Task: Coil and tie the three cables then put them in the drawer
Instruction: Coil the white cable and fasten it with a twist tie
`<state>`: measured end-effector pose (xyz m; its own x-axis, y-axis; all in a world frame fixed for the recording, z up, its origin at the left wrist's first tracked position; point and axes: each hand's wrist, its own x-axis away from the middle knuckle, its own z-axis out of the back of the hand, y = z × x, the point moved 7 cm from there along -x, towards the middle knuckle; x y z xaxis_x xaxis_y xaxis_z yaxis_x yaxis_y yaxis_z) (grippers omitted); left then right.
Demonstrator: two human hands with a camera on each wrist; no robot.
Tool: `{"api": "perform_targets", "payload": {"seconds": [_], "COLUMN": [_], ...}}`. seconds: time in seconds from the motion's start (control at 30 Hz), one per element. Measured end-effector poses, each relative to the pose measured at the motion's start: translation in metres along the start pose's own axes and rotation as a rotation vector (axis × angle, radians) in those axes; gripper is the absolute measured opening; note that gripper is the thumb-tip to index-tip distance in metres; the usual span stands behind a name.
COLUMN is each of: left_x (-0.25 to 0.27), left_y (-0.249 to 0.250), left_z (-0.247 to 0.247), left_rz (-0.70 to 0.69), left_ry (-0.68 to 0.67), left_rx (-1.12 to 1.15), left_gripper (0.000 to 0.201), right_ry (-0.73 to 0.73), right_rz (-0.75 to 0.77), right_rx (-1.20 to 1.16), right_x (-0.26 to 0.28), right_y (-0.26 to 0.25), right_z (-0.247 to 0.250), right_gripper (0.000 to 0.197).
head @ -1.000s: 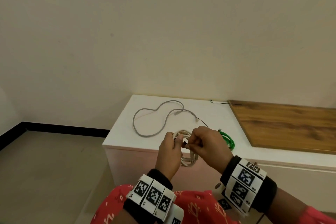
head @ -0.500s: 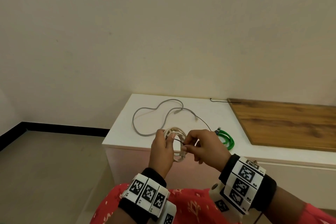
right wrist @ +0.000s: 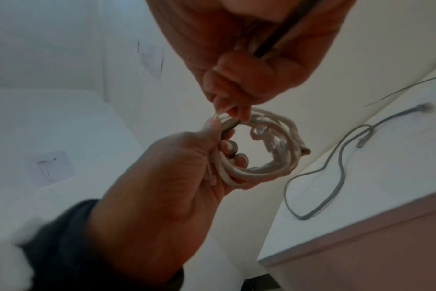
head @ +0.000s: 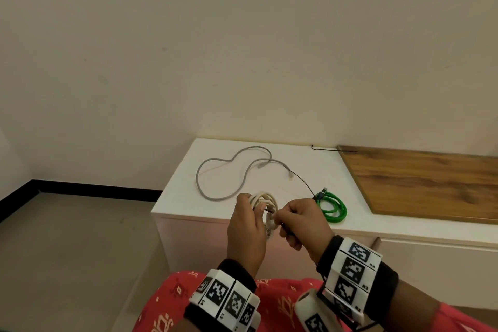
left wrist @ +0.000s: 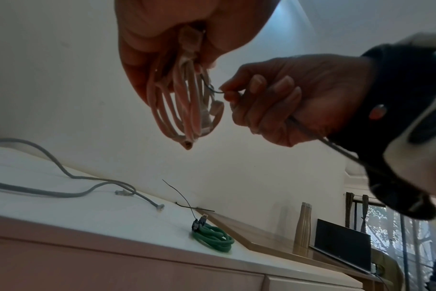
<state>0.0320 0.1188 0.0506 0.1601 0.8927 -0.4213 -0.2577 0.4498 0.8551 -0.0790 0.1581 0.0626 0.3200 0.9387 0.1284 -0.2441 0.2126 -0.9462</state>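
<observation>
My left hand [head: 246,221] grips a coiled white cable [head: 265,201] [left wrist: 187,110] [right wrist: 261,155] in the air in front of the white cabinet [head: 269,219]. Beside it my right hand [head: 299,217] pinches a thin black tie [left wrist: 212,89] [right wrist: 281,29] that runs to the coil, its tail passing through the fist. A loose grey cable [head: 229,170] [right wrist: 336,163] sprawls on the cabinet top. A coiled green cable [head: 331,206] [left wrist: 212,236] lies tied to the right of my hands.
Another black tie [head: 331,149] lies at the back of the cabinet top. A wooden board [head: 431,183] covers the top to the right. In the left wrist view a metal bottle [left wrist: 303,226] and a laptop [left wrist: 341,248] stand farther right.
Both hands have lifted slightly with the white coil, and the coil has turned in my left hand. My right hand keeps working the black tie at the coil.
</observation>
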Motion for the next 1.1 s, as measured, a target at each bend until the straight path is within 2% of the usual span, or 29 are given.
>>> {"api": "perform_targets", "payload": {"seconds": [0.17,0.27,0.47,0.53,0.67,0.77,0.93,1.03,1.1], "left_x": [-0.007,-0.005,0.011,0.015,0.014,0.011,0.003,0.004,0.005], "left_y": [-0.003,0.0,0.017,0.018,0.013,0.014,0.003,-0.001,-0.003], "left_z": [0.005,0.003,-0.009,-0.01,-0.011,-0.008,-0.001,-0.003,-0.003], "left_rz": [0.002,-0.025,-0.147,-0.167,-0.105,-0.085,0.02,0.019,0.013], "left_ry": [0.01,-0.016,-0.049,-0.034,-0.065,-0.076,-0.056,-0.068,-0.079], "left_rx": [-0.023,-0.022,-0.106,-0.108,-0.128,-0.143,-0.075,-0.09,-0.098], "left_gripper": [0.005,0.006,0.041,0.035,0.014,0.012,0.006,0.025,0.028], "right_ry": [-0.098,-0.059,0.013,0.014,0.011,0.01,-0.078,-0.053,-0.048], "right_rz": [-0.096,-0.183,-0.296,-0.315,-0.324,-0.316,-0.245,-0.201,-0.194], "right_rx": [-0.206,-0.232,-0.28,-0.318,-0.476,-0.567,-0.615,-0.602,-0.6], "right_x": [0.003,0.002,0.002,0.003,0.005,0.006,0.009,0.009,0.01], "right_y": [0.002,0.012,0.026,0.027,0.027,0.027,0.018,0.021,0.022], "right_z": [-0.008,-0.008,-0.007,-0.007,-0.014,-0.022,-0.032,-0.03,-0.029], "right_gripper": [0.026,0.027,0.03,0.03,0.029,0.03,0.024,0.026,0.019]}}
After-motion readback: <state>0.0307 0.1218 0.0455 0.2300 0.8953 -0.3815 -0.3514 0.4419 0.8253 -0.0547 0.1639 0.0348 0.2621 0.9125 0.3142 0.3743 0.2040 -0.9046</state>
